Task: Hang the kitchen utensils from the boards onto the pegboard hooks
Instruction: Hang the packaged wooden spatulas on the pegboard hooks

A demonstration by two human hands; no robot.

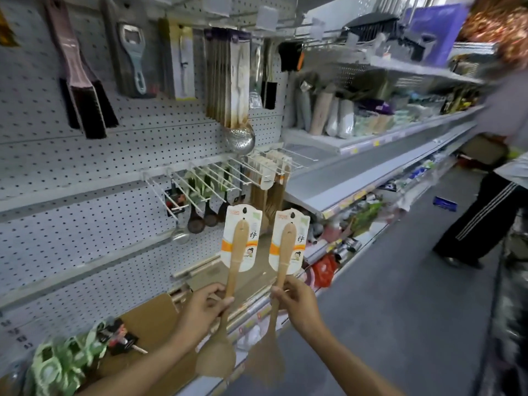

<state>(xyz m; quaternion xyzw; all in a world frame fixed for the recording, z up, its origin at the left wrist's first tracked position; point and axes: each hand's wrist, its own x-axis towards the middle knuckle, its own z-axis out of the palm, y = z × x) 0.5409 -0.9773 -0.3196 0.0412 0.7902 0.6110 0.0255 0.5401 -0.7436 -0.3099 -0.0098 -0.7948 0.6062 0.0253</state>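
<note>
Two wooden spatulas held up side by side in front of the pegboard [85, 155], blades down, carded ends up. Left hand [200, 310] grips the left spatula [237, 252] at mid-handle — fingers curled round the shaft from the left, thumb tip showing on the near side; blade hangs below the fist, handle top and its printed card rise above it. Right hand [297, 304] pinches the right spatula [284, 252] at about the same height, fingertips on the shaft's left side, blade below the hand. The two cards stand near each other, apart, hang-holes at top.

Both spatulas are clear of the white wire hooks [205, 178] — those sit higher on the pegboard, above and left of the cards. Dark ladles [200, 215] hang from some of them.

Near edge of the bottom shelf, left: a brown board [154, 318] lying flat, green-packed items [63, 364] on its left end.

Right edge: another person [491, 167] standing in the aisle, blurred.
</note>
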